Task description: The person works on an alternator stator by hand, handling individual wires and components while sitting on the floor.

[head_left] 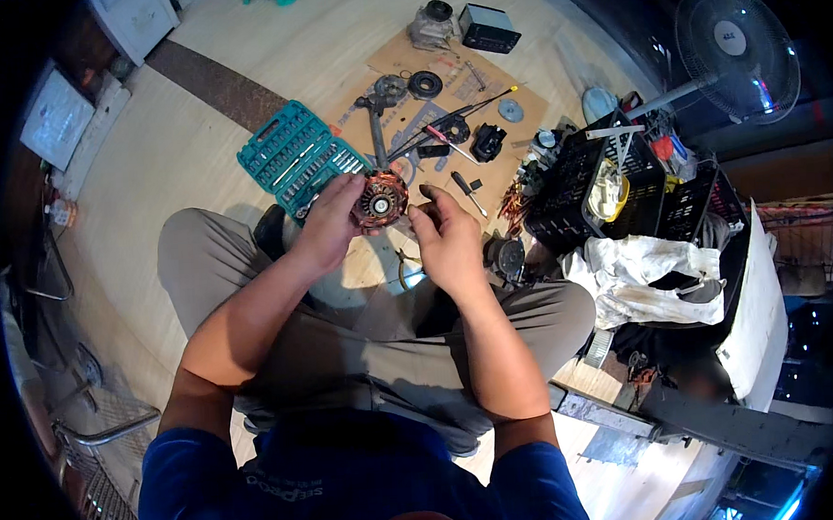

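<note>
My left hand (333, 214) grips the rim of a round alternator part (380, 198) with copper windings and a finned metal centre. It is held up above the cardboard, its round face toward me. My right hand (449, 235) is just to its right, thumb and forefinger drawn together close to the rim. Anything between those fingertips is too small to make out. Below the hands lie pliers (404, 269) with dark and yellow handles. A screwdriver (467, 192) rests on the cardboard (503, 103), right of the part.
A green socket set case (292, 135) lies open at the left. Metal parts, a black ring (425, 85) and a hammer (376, 127) are spread on the cardboard. Black crates (562, 198), white cloth (654, 277) and a standing fan (730, 42) are at the right.
</note>
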### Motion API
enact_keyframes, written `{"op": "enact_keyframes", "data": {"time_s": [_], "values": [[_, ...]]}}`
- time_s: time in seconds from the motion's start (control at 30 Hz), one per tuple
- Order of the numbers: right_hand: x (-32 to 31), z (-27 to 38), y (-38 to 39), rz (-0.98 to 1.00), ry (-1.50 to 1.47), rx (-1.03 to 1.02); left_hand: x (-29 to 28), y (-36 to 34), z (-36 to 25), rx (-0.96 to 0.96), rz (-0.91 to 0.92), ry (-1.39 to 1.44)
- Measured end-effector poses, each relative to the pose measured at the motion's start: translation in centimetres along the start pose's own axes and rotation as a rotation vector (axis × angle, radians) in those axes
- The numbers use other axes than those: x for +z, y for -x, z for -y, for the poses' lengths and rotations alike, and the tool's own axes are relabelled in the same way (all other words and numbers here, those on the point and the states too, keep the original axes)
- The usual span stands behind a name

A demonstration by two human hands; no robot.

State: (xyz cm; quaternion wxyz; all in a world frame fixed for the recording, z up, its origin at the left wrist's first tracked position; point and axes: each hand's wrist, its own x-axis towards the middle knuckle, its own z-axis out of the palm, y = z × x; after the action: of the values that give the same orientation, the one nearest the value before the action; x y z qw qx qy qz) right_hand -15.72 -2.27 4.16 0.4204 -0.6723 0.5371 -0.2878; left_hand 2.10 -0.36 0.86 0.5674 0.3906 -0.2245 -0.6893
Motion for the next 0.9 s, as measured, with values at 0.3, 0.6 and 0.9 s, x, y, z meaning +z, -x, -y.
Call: {"op": "enact_keyframes", "data": {"time_s": [0.3,0.6,0.9], "values": [[-2.8,-1.2,-1.7,-0.121,0.267,-0.314,0.3,-0.6,0.7,-0.091,-0.019,-0.164],[-5.0,-3.1,-0.5,0.290,0.372,-0.118,0.6,-1.5,-0.7,-0.025,-0.046,0.122],[-8.9,-1.7,1.3,0.392,0.006,-0.154,-1.2,-2.4,0.4,0.060,-0.163,-0.260]]}}
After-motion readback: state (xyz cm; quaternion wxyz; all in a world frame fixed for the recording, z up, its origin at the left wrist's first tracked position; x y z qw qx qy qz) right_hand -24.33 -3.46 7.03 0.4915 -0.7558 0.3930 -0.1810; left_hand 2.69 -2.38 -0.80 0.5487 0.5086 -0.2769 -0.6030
